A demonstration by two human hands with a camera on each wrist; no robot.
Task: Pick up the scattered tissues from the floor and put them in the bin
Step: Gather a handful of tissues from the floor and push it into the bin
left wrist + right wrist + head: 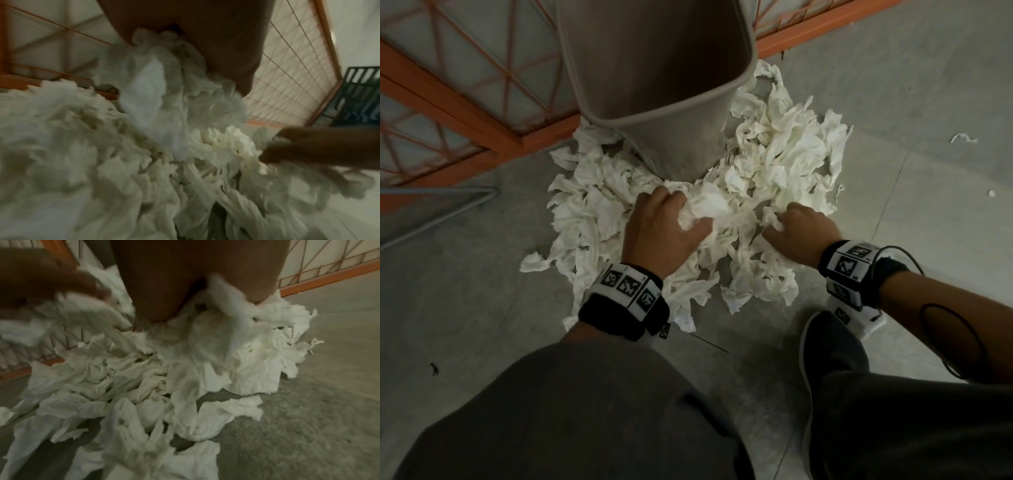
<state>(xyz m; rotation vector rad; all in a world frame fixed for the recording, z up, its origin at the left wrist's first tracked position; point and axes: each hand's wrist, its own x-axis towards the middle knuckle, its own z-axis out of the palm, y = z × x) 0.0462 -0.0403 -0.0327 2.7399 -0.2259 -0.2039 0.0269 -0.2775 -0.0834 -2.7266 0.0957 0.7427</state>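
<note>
Tissues (774,164): a crumpled white heap on the grey floor (928,171), wrapped round the near side of the bin's base and touching it. A stray scrap (962,137) and a small fleck (990,193) lie well apart to the right.

Bin (654,68): grey, upright as far as you can see, mouth towards the camera. What shows of the inside looks bare, though its bottom is out of view.

Your left hand (664,229): fingers curled into the middle of the heap, gripping a bright wad (705,209). The left wrist view confirms tissue bunched under the palm.

Your right hand (803,231): fingers curled, pinching tissue at the heap's right side. The right wrist view shows paper gathered between thumb and fingers. Both hands sit low, on the pile, not lifted.

Surroundings: orange-framed mesh panels (482,113) behind the bin; your knees and one dark shoe (832,346) nearest the camera.

Progress, judged: early. You have a first handful in each hand, nothing visibly in the bin, nearly the whole heap plus the two strays left. Expect many more handfuls.
</note>
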